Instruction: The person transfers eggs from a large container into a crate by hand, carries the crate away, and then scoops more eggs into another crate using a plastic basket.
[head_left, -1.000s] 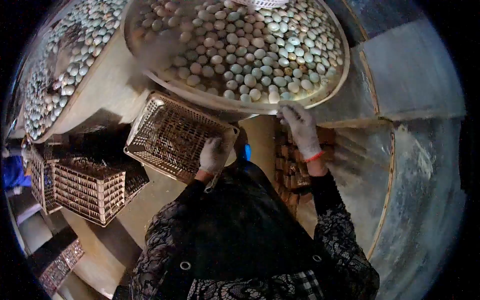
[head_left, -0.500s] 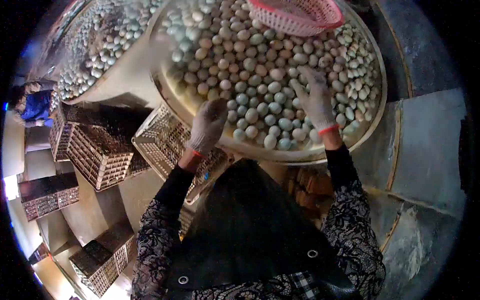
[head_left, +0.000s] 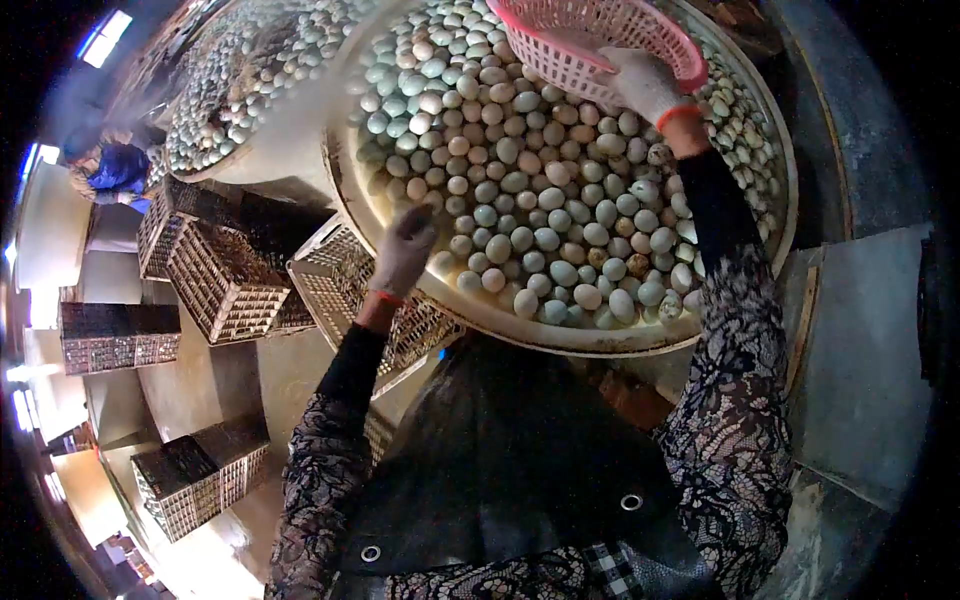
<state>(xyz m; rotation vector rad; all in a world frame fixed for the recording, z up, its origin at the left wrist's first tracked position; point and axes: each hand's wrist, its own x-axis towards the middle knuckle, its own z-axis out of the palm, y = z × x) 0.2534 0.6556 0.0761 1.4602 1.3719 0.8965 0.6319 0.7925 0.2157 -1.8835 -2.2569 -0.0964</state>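
Note:
A wide round tub (head_left: 335, 180) in front of me holds a thick layer of pale green, cream and brownish eggs (head_left: 515, 180). My left hand (head_left: 405, 250), in a white knit glove with a red band at the wrist, is closed over the tub's near left rim, beside the eggs. What it holds, if anything, is hidden. A pink plastic basket (head_left: 565, 75) with holes in its walls rests on the eggs at the far side. My right hand (head_left: 645, 85), gloved the same way, reaches over the basket's near wall with its fingers stretched out to the left.
Slatted plastic crates (head_left: 225, 285) stand on the floor to the left, and another crate (head_left: 335, 270) is close against the tub. A second egg-filled container (head_left: 225, 160) lies at the upper left. A person in blue (head_left: 120, 172) is beyond it.
My right hand has moved up and away from the eggs to the pink basket. My left hand stays closed by the tub's rim. The whole view has shifted slightly.

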